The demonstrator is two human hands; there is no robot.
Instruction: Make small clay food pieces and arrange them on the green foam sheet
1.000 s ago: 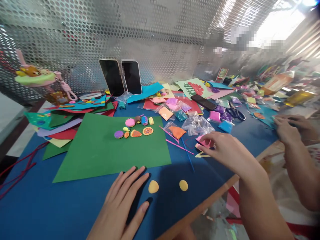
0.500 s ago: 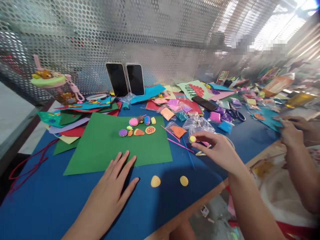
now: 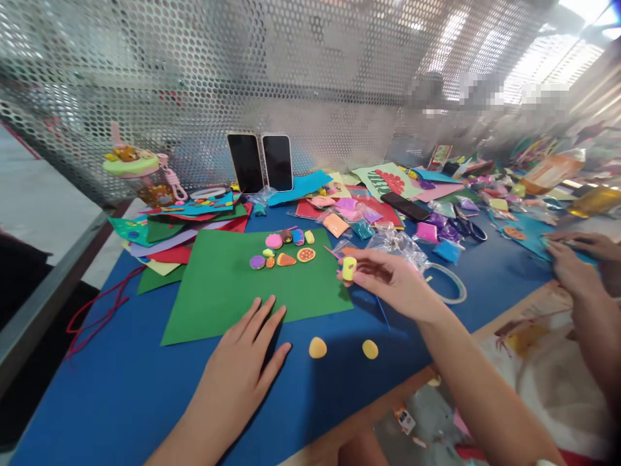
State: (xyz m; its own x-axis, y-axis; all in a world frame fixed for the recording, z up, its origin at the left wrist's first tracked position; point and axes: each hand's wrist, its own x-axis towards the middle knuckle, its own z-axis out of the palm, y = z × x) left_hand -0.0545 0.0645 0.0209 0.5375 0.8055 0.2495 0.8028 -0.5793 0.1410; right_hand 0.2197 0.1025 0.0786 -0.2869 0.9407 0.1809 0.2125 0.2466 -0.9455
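My right hand (image 3: 395, 285) is raised over the right edge of the green paper (image 3: 213, 301), pinching a small yellow clay piece (image 3: 348, 268) between thumb and fingers. It looks like a short cylinder. Flat on the blue table lies my left hand (image 3: 242, 356), fingers spread, its fingertips on the paper's near edge. Small clay shapes sit on the paper, among them a pizza (image 3: 306, 255), an orange wedge (image 3: 286, 259), a purple round (image 3: 257, 262) and a pink piece (image 3: 274, 241). Two flattened yellow clay pieces, one pale (image 3: 317, 347) and one brighter (image 3: 370, 349), rest nearer to me.
Two phones (image 3: 278, 163) lean on the perforated metal panel. Packets of coloured clay (image 3: 336, 224), a dark phone (image 3: 405, 206), scissors (image 3: 473, 226) and a tape roll (image 3: 456, 285) lie to the right. Another person's hands (image 3: 572, 265) work at far right. A lidded cup (image 3: 145, 175) stands left.
My right hand has moved left toward the green paper, turning so more of the yellow clay shows. My left hand still lies flat. The whole view has shifted slightly.
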